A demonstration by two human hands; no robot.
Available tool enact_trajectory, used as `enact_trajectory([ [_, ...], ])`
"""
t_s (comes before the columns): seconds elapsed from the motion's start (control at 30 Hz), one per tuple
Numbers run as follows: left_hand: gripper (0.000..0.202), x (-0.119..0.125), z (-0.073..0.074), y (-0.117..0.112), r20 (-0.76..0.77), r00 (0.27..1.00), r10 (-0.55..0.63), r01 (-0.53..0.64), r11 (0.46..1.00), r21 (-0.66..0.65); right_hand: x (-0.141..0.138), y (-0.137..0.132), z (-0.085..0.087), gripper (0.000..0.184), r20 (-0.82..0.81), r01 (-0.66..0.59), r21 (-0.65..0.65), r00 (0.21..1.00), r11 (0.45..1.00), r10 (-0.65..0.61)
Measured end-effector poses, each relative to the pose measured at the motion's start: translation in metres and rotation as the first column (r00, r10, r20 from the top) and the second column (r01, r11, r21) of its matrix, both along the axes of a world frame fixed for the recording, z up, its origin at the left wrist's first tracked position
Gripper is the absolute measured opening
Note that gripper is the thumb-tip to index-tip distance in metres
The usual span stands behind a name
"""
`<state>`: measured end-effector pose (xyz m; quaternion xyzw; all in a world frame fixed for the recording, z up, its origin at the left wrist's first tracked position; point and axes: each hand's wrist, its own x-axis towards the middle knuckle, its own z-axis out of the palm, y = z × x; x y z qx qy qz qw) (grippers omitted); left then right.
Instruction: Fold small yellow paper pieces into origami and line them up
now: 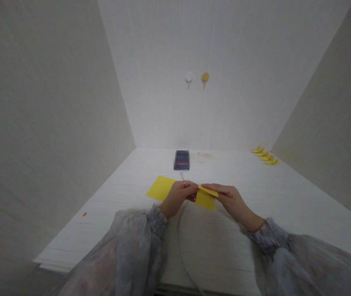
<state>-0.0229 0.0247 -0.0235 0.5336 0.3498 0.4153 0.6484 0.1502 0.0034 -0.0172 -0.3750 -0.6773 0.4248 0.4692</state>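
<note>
Your gray sleeves (129,246) lie nearest, reaching toward the phone (181,159) on the white table (120,181). The folded paper (205,201), yellow, is held on the near side of the phone, a little to its right. Your left hand (180,194) pinches its left edge between thumb and fingers. Your right hand (229,198) has its fingers along the upper fold; its thumb is hidden, so whether it pinches cannot be told. A flat yellow sheet (160,187), partly covered by the left hand, lies nearer you than the phone and to its left. The cable (180,238) runs from the phone toward you. Yellow pieces (264,157) stand in a row well right of the phone.
</note>
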Motion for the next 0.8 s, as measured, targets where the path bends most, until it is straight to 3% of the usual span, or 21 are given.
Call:
enact_trajectory([
  [0.37,0.024,0.001,0.004,-0.002,0.052,0.999,0.001,-0.001,1.0,0.006,-0.002,-0.002,0.0,0.023,0.009,-0.048,0.056,0.999,0.997,0.047],
  [0.5,0.029,0.001,0.006,-0.001,0.039,0.999,-0.033,0.034,0.999,-0.019,0.0,0.0,0.0,0.025,0.051,0.019,0.179,0.998,0.984,-0.029],
  [0.67,0.033,0.001,0.011,-0.004,-0.021,0.997,-0.08,0.078,0.995,-0.057,0.006,0.002,0.003,0.029,0.115,0.127,0.354,0.977,0.927,-0.178],
  [0.8,0.027,0.001,0.013,-0.006,-0.02,0.998,-0.061,0.06,0.998,-0.005,0.007,0.002,0.004,0.033,0.196,0.114,0.445,0.955,0.888,-0.221],
])
